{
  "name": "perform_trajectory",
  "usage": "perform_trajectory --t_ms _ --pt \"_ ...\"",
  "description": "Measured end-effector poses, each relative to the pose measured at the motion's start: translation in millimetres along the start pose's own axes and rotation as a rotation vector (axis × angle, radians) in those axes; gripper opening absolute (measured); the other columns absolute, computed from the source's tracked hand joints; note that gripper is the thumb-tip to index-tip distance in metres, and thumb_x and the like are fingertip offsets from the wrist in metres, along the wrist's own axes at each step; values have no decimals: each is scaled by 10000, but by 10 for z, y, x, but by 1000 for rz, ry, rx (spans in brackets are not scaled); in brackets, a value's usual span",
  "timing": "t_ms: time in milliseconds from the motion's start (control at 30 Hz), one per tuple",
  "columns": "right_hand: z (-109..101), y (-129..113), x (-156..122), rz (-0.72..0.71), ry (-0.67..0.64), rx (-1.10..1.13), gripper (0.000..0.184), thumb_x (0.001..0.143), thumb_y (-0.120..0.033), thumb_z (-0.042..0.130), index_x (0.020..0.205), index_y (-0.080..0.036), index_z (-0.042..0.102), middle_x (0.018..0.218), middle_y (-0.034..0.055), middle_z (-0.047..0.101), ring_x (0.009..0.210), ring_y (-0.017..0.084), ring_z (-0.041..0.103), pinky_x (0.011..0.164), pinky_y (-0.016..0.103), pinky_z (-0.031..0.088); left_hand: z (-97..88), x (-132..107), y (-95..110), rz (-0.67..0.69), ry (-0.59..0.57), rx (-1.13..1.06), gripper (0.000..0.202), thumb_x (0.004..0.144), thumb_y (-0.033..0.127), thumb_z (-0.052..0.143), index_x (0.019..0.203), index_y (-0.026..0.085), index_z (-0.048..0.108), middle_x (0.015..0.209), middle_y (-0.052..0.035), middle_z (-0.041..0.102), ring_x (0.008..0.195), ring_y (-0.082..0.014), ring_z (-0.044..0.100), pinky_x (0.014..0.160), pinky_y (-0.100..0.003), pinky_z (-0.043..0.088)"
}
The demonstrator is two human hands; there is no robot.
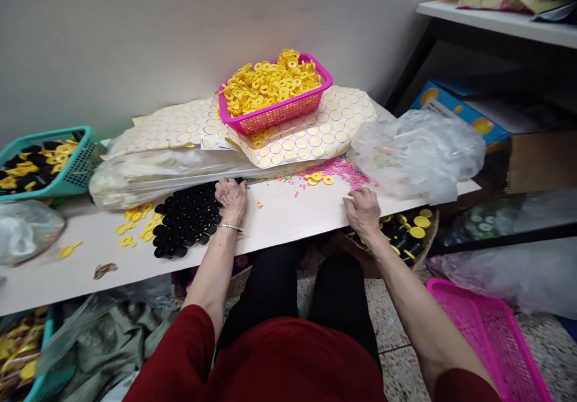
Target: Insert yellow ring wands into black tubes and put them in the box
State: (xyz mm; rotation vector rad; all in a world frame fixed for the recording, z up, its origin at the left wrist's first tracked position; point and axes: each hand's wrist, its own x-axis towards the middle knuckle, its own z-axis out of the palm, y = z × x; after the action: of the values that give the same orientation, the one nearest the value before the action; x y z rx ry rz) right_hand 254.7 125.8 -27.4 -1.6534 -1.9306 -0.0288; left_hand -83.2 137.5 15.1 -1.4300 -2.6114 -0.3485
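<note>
Bench [288, 216]: white top, both hands down on it. Left hand [231, 195] lies palm-down, fingers loosely curled over the right edge of a packed cluster of black caps [184, 219]; holds nothing that I can see. Right hand [362, 208] rests flat at the bench's near edge, grip empty.

Progress, as a judgement: early to middle. Most black caps look bare, and loose yellow rings [135, 225] are scattered just left of the cluster. A box of black-and-yellow pieces [408, 231] sits under the bench edge, just right of the right hand, possibly finished ones.

Around: stacked sticker sheets [315, 134] beyond both hands, with a pink basket [279, 110] of yellow rings on top. Crumpled clear bag [419, 149] up and right of the right hand, crowding that side. Teal basket [67, 167] far left of the left hand. Pink beads [347, 170] and a few yellow rings lie between the hands and the sheets.
</note>
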Motion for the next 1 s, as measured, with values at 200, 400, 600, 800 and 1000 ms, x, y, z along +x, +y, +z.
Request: perform_trajectory --t_ms 200,400,600,800,1000 --pt "191 -397 422 158 -220 -125 328 859 -361 498 1055 -125 613 1094 159 575 1036 291 472 834 395 393 30 18 -9 43 46 10 340 840 387 483 971 107 625 1062 -172 558 1027 -316 475 816 -396 415" --pt "312 -556 643 172 -326 -145 306 877 -352 465 1038 -135 609 1107 161 564 1037 276 492 816 370 386 38 -3 -31 120 56 13 257 827 323 483 922 132 626 1024 -168 565 1002 -316 479 791 -406 406" --pt "247 -450 313 -59 -306 90 253 847 -279 452 1014 -150 591 996 116 583 909 216 527 779 317 407 77 -64 -89 247 71 -84 203 779 294 511 866 142 615 985 -153 570 972 -307 497 787 -395 412" --pt "169 -127 107 68 -79 142 232 809 -288 463 960 -161 584 877 96 570 825 223 498 728 326 406 132 -86 -161 226 158 -275 204 712 266 547 871 150 600 948 -135 600 945 -294 511 826 -396 409" --pt "141 -224 159 70 -64 -16 239 828 -287 483 965 -158 629 1028 129 560 969 252 463 816 357 394 71 -370 44 208 121 -625 210 636 260 594 834 191 588 810 -31 608 772 -198 541 756 -333 441"
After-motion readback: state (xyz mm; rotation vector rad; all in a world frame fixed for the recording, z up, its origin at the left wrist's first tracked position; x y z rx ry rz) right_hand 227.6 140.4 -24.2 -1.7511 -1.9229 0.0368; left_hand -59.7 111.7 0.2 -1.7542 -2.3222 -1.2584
